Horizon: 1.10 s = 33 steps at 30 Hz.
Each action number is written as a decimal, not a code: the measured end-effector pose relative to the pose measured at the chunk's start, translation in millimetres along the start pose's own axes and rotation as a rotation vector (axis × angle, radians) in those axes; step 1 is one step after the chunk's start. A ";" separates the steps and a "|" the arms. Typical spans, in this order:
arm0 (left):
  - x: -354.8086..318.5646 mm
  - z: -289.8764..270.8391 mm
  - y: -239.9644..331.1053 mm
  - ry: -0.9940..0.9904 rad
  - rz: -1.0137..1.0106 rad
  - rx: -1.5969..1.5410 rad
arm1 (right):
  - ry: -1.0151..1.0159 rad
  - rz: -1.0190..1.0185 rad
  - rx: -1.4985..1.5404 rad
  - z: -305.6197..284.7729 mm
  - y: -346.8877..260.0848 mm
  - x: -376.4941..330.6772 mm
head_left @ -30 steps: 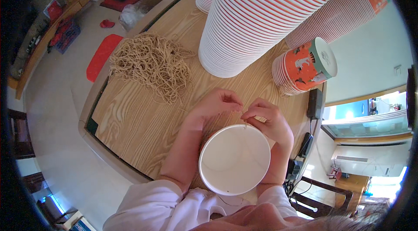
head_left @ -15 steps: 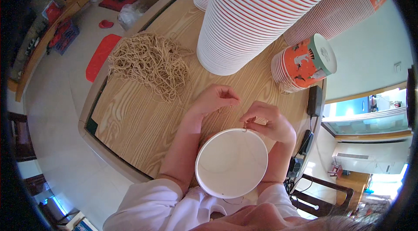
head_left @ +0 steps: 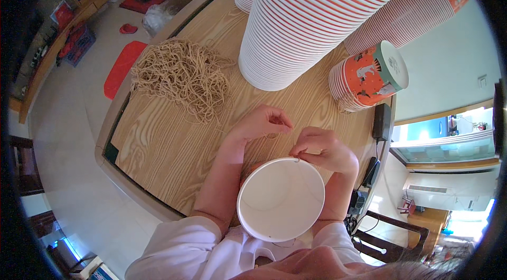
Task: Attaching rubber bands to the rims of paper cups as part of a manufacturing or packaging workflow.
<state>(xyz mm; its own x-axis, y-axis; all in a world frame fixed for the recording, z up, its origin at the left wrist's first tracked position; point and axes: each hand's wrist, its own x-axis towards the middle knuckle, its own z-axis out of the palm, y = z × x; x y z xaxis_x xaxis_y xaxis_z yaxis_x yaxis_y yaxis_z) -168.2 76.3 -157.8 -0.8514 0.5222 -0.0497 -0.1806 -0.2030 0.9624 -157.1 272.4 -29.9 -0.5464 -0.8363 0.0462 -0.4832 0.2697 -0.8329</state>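
Note:
A round paper tub, white inside, rests against my body with its mouth facing up. My right hand is closed in a pinch right at the tub's far rim. A short bit of tan twine shows at the rim under those fingertips. Just left of it, my left hand hovers over the table with thumb and fingers pinched together. A thin strand hangs by it, its ends hard to make out. On the table's left lies a loose heap of the same twine.
A tall stack of white-rimmed paper tubs stands beyond my hands, more stacks behind it. At the right, a short stack of orange patterned tubs sits on the wooden table. A black power adapter and cords lie along the right edge.
The tub has tipped slightly and its far rim sits a little closer to me. My right fingers have shifted slightly left at the rim. My left hand has barely moved.

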 end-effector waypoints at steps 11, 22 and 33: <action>-2.0 1.7 4.6 0.037 -0.050 -0.084 | -0.029 -0.062 0.030 -6.2 -4.1 -7.8; -11.0 -9.0 8.5 0.262 0.055 -0.539 | 0.135 -0.079 -0.276 9.7 -28.6 -0.4; -61.8 -3.9 85.2 0.151 0.467 -0.726 | 0.464 0.564 -0.589 -9.1 -30.4 -62.1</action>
<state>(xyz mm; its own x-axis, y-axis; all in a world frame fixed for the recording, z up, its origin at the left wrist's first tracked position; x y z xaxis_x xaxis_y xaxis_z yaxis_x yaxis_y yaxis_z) -132.9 23.5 -73.8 -0.9634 0.1495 0.2225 -0.0227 -0.8725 0.4881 -114.7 320.4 -2.5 -0.9624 -0.2683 0.0418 -0.2628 0.8818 -0.3915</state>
